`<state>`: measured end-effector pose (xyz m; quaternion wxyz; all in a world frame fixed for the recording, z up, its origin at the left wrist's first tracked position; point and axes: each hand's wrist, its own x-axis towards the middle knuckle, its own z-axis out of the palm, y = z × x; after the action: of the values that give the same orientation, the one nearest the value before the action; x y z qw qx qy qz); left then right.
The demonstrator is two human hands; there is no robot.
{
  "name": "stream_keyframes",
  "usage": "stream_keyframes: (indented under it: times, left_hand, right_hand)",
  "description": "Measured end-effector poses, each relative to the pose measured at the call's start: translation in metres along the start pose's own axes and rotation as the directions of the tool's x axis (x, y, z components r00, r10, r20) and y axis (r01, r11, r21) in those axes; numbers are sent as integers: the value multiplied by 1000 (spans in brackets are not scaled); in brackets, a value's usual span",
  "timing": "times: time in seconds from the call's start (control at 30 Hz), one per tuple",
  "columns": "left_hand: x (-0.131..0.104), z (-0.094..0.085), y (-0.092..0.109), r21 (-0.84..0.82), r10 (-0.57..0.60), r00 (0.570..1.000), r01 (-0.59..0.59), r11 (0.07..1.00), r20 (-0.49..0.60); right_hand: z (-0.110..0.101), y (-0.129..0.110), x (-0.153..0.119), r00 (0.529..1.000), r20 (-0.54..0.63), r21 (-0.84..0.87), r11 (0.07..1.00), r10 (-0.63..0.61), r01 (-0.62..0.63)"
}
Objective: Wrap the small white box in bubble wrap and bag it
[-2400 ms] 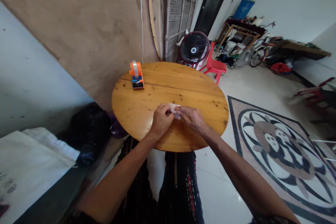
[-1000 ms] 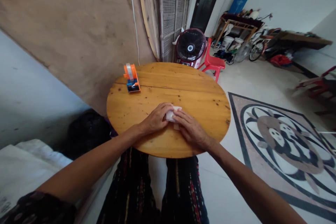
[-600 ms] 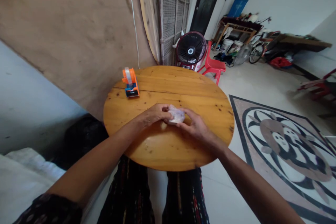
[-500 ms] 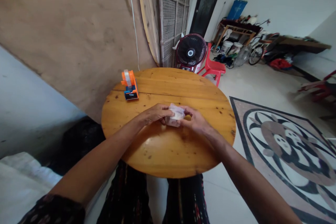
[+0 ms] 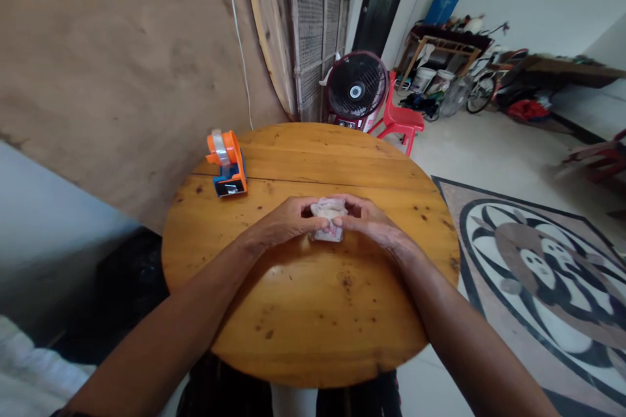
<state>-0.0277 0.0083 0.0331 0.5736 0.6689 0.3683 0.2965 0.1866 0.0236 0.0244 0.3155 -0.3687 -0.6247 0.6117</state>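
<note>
Between my two hands, low over the middle of the round wooden table [image 5: 313, 300], is a small whitish package [image 5: 331, 210] in clear, crinkled plastic wrap. Pinkish marks show on its near side. My left hand [image 5: 296, 218] grips its left side, thumb toward the near face. From the right, my right hand [image 5: 362, 216] closes on it with the thumb across the front. The far fingertips of both hands are partly hidden behind the package. An orange and blue tape dispenser [image 5: 227, 163] with a roll of clear tape stands at the table's far left.
A fan [image 5: 357, 88] and a red plastic chair [image 5: 403, 118] stand past the table's far edge. The brown wall panel [image 5: 122, 45] rises close on the left. A dark bag [image 5: 130, 280] lies low at left. Panda-patterned floor tiles [image 5: 548, 267] lie to the right.
The package has turned so its printed side faces me more squarely. Both thumbs have come closer together on its front. My view has shifted, and the table appears larger.
</note>
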Motion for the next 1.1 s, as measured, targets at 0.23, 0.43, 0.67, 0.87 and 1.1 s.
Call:
stream_keyframes:
  times: [0.23, 0.43, 0.67, 0.87, 1.1]
  left_hand:
    - [1, 8, -5, -2, 15, 998, -15, 1000, -58]
    - [2, 10, -11, -80, 1, 997, -8, 997, -78]
    - [1, 12, -8, -37, 24, 996, -27, 999, -87]
    - [2, 15, -10, -53, 33, 997, -37, 998, -73]
    - [0, 18, -6, -177, 10, 1000, -9, 984, 4]
  right_hand:
    - [-1, 5, 0, 995, -95, -18, 999, -33, 31]
    - [1, 5, 0, 979, -191, 26, 997, -64, 70]
    - [2, 6, 2, 965, -207, -6, 986, -161, 164]
    - [6, 4, 2, 948, -266, -48, 985, -175, 168]
    - [11, 1, 0, 896, -326, -154, 952, -301, 264]
